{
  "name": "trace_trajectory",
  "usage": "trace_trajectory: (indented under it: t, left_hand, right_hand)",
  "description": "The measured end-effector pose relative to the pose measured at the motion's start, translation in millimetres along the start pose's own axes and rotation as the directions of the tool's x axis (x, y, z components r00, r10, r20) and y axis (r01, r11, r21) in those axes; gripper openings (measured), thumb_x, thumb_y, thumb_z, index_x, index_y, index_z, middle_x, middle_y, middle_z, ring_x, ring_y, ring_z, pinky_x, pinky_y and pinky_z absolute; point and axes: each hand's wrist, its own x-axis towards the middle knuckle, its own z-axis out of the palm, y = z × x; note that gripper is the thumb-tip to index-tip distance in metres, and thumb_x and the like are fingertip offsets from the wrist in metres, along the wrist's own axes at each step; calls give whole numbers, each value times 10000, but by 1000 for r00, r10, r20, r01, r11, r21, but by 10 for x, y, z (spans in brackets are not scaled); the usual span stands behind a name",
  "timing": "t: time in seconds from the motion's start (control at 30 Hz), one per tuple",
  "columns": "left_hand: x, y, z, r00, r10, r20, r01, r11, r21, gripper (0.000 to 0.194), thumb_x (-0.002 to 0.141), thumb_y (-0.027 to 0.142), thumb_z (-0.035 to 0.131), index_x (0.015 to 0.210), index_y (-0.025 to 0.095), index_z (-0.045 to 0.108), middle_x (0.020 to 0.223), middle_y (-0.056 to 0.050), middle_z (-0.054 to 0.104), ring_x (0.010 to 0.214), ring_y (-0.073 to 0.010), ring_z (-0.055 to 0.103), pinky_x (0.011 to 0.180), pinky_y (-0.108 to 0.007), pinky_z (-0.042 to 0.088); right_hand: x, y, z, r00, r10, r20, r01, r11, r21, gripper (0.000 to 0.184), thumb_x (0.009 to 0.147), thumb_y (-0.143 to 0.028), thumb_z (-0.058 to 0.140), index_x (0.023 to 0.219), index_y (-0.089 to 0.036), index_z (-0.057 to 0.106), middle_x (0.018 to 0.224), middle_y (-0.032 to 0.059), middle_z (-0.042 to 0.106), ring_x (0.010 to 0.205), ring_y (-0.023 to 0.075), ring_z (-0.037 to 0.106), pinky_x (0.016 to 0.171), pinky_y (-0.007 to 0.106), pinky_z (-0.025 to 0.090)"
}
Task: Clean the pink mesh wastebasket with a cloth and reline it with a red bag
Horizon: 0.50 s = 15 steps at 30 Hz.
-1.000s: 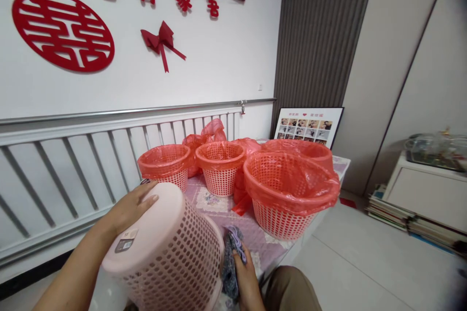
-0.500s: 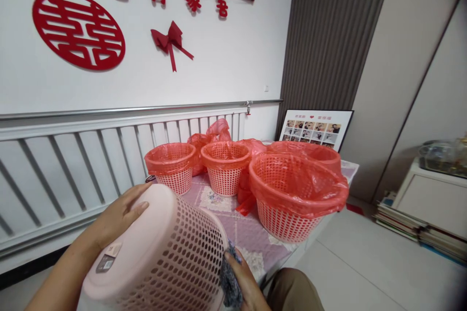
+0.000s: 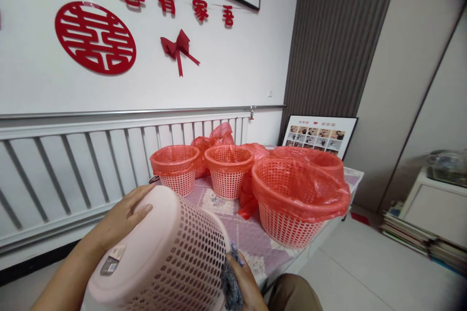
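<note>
A pale pink perforated plastic basket [image 3: 182, 257] lies tipped on its side in front of me, its solid base facing left and up with a label [image 3: 112, 261] stuck on it. My left hand [image 3: 126, 214] rests over the edge of the base, thumb spread from the fingers, steadying it. At the rim end, my right hand [image 3: 246, 279] is closed on a grey cloth [image 3: 230, 282] and presses it to the basket's rim. The inside of the basket is hidden.
Several baskets lined with red plastic bags stand on the flowered tablecloth [image 3: 264, 240], including a small left one [image 3: 178, 182], a middle one [image 3: 226, 182] and a large right one [image 3: 288, 226]. A white radiator [image 3: 83, 170] runs behind. A photo board [image 3: 350, 129] leans at the back.
The view has tilted up and turned slightly left, so the wall and lined baskets sit lower and further right. Both hands keep their hold on the basket and cloth.
</note>
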Motion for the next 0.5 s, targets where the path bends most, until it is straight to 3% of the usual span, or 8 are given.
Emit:
trace_trajectory:
  t: [0.33,0.5]
  left_hand:
    - [-56,-18,-46,1000,4,-19,-4,1000,-16,658,943,593,452,1500,244,438,1638,-89,392,1505,-291,363,1273,-476,267]
    - [-58,-58,-87,998,-55,11,56,990,-128,710,923,613,485,1520,239,398,1661,-60,356,1523,-258,336,1282,-438,247]
  right_hand:
    - [22,47,-5,1000,-6,29,5,1000,26,595,614,-520,901,1078,-218,680,885,35,786,916,252,755,822,351,580]
    - [-12,55,7,998,-14,59,13,1000,25,602,625,-516,895,1097,-211,679,899,45,788,918,254,752,831,359,578]
